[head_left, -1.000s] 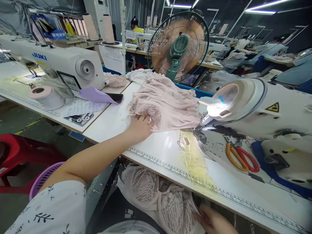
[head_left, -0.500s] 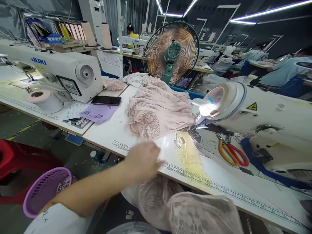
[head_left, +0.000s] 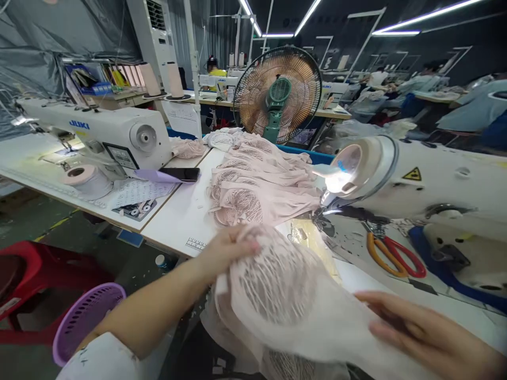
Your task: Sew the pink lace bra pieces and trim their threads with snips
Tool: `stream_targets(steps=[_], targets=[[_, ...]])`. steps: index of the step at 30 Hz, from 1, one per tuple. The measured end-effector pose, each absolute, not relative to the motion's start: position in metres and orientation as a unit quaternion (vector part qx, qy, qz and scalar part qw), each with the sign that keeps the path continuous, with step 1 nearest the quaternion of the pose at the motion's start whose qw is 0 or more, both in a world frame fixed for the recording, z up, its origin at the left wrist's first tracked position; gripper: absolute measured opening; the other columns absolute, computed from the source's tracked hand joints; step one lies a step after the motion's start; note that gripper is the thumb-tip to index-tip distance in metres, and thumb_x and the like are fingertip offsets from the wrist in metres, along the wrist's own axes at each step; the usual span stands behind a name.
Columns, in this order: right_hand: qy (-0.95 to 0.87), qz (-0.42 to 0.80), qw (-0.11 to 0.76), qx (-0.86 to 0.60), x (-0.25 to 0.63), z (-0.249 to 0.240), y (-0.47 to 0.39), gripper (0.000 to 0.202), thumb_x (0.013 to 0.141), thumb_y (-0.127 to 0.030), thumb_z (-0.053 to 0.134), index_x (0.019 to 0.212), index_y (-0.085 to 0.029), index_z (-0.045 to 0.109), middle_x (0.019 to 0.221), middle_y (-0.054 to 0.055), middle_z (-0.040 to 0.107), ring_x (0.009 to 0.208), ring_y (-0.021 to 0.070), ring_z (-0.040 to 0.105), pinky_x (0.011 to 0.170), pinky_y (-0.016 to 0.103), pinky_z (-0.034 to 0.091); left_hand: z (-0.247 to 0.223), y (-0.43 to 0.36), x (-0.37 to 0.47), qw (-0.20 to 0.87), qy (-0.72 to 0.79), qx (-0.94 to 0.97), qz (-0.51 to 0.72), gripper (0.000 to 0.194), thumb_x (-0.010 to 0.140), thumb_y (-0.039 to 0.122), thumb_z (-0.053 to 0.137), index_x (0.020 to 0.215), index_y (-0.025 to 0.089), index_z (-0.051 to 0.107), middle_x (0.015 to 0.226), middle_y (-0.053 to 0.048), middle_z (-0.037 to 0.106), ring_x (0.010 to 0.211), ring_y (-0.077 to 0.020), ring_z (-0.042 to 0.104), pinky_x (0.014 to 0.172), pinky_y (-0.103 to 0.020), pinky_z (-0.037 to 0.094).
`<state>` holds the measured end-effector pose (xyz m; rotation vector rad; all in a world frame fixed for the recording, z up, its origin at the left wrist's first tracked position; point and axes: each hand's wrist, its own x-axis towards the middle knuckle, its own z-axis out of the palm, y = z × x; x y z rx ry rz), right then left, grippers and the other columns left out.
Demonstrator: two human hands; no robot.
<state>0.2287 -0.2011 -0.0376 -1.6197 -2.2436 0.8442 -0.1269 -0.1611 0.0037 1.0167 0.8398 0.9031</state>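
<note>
A pale pink lace garment piece (head_left: 277,279) is stretched between my two hands above the table's front edge. My left hand (head_left: 232,250) pinches its upper left edge, thumb on top. On the right, my right hand (head_left: 412,327) has its thumb and fingers around the sheer end of the same piece. Behind them, a row of similar pink lace garments (head_left: 261,179) lies overlapped on the white table (head_left: 162,216). More lace pieces hang below the held one, at my lap.
At the right is a sewing machine (head_left: 443,174), with orange and red handled scissors (head_left: 396,256) beside it. Another machine (head_left: 130,132), a phone (head_left: 184,174) and a thread cone stand left. A fan (head_left: 279,92) is behind; a purple basket (head_left: 89,322) is lower left.
My left hand, with no garment in it before, now holds a lace piece raised from the lap. My right hand has come into view on its other end. The purple paper has lifted and curled.
</note>
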Motion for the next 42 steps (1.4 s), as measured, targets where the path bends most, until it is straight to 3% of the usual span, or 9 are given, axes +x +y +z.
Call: stream_targets(steps=[2,6,10,14,17,20,26,31,42], targets=[[-0.788,0.299,0.108,-0.527,0.211,-0.029,-0.166,0.031,0.091,-0.041,0.044,0.103,-0.023,0.067,0.093,0.005,0.072,0.082,0.0215,0.067,0.068,0.028,0.055,0.014,-0.133,-0.151,0.603,0.427,0.533,0.412,0.052,0.067,0.054,0.071,0.099,0.014,0.065,0.087,-0.009,0.07,0.075,-0.0212,0.065,0.073,-0.037,0.053],[-0.793,0.1,0.084,-0.595,0.168,-0.027,-0.116,0.026,0.088,-0.025,0.042,0.083,-0.022,0.067,0.073,0.002,0.068,0.062,0.0168,0.06,0.05,0.024,0.042,0.022,-0.081,-0.191,0.334,0.543,0.701,0.32,0.054,0.077,0.054,0.058,0.113,0.014,0.06,0.11,-0.012,0.066,0.103,-0.0287,0.061,0.089,-0.041,0.049],[-0.753,-0.008,0.093,-0.652,0.139,-0.034,-0.099,0.02,0.089,-0.02,0.044,0.086,-0.017,0.064,0.088,0.011,0.066,0.082,0.0239,0.058,0.055,0.027,0.036,0.039,-0.053,-0.199,0.039,0.647,0.74,0.181,0.043,0.081,0.043,0.053,0.112,0.013,0.057,0.1,-0.013,0.066,0.098,-0.0311,0.061,0.087,-0.045,0.049],[-0.735,-0.059,0.076,-0.671,0.131,-0.037,-0.097,0.017,0.09,-0.018,0.048,0.091,-0.015,0.064,0.093,0.014,0.065,0.083,0.0239,0.058,0.055,0.027,0.034,0.04,-0.071,-0.147,-0.154,0.57,0.76,0.272,0.029,0.086,0.024,0.045,0.112,0.014,0.055,0.107,-0.015,0.063,0.105,-0.0288,0.057,0.091,-0.045,0.047],[-0.743,-0.062,0.045,-0.665,0.132,-0.038,-0.098,0.023,0.089,-0.014,0.046,0.076,-0.017,0.065,0.08,0.009,0.065,0.067,0.0186,0.058,0.047,0.026,0.028,0.013,-0.092,-0.081,-0.023,0.381,0.895,0.229,0.031,0.086,0.01,0.037,0.109,0.017,0.056,0.102,-0.009,0.066,0.095,-0.0196,0.062,0.085,-0.034,0.053],[-0.757,-0.067,0.033,-0.649,0.138,-0.039,-0.104,0.022,0.084,-0.008,0.049,0.078,-0.018,0.067,0.08,0.007,0.067,0.067,0.018,0.06,0.047,0.025,0.031,-0.026,-0.091,-0.026,0.08,0.317,0.932,0.154,0.034,0.086,0.011,0.04,0.117,0.014,0.054,0.117,-0.012,0.064,0.106,-0.0202,0.061,0.088,-0.034,0.053],[-0.807,-0.077,0.059,-0.582,0.168,-0.057,-0.139,0.037,0.08,-0.003,0.051,0.108,-0.021,0.067,0.115,0.002,0.069,0.089,0.0178,0.063,0.061,0.023,0.049,-0.062,-0.061,-0.008,0.022,0.282,0.955,0.086,0.045,0.094,0.031,0.045,0.126,0.001,0.052,0.135,-0.023,0.053,0.131,-0.0274,0.046,0.111,-0.041,0.036],[-0.845,-0.146,0.147,-0.494,0.184,-0.069,-0.161,0.044,0.077,0.002,0.039,0.106,-0.013,0.068,0.109,0.006,0.072,0.081,0.0186,0.063,0.053,0.024,0.052,-0.052,-0.049,-0.009,0.022,0.269,0.962,0.032,0.054,0.096,0.038,0.042,0.133,0.0,0.047,0.144,-0.02,0.044,0.137,-0.0277,0.039,0.115,-0.037,0.031],[-0.84,-0.158,0.177,-0.488,0.175,-0.062,-0.152,0.044,0.072,0.002,0.037,0.099,-0.01,0.07,0.101,0.008,0.074,0.077,0.0198,0.065,0.053,0.026,0.055,-0.058,-0.024,-0.004,0.032,0.232,0.971,0.047,0.053,0.096,0.036,0.042,0.132,-0.001,0.049,0.144,-0.021,0.044,0.138,-0.0263,0.037,0.116,-0.037,0.03]])
